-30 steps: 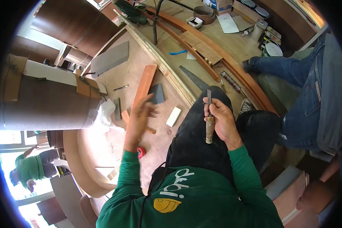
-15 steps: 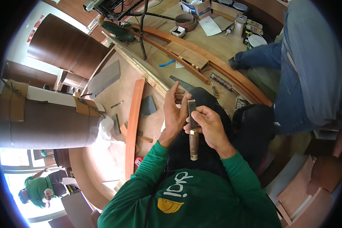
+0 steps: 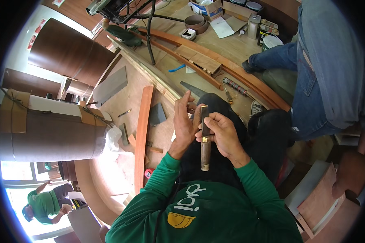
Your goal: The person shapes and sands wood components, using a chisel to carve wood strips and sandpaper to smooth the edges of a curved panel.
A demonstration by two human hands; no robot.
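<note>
A workshop crowded with big brown cylinders (image 3: 71, 50) surrounds a pale wooden work surface (image 3: 136, 81), where a reddish wood strip (image 3: 144, 129), a dark flat slab (image 3: 157, 115) and a red tape measure (image 3: 149, 173) lie to the person's left; a handsaw (image 3: 192, 88) rests beyond the knee, and a co-worker in jeans (image 3: 312, 93) is close by on the right. The chisel (image 3: 205, 139) is above the person's lap, its blade pointing away from the body and its wooden handle toward the chest. The right hand (image 3: 227, 135) pinches the blade just above the brass collar, thumb on the flat face. The left hand (image 3: 183, 125) is spread, holding nothing that shows, its thumb just beside the blade; whether they touch, I cannot tell. Held like this, the tool is best gripped by its broad faces, as the thumb does here, with the left fingertips kept off the cutting end and the tip turned away from the co-worker. As for writing, the green sweatshirt (image 3: 227, 218) carries large white lettering and a yellow hard-hat emblem (image 3: 181, 220); the print on the long tube (image 3: 235, 86) is too small to read.
</note>
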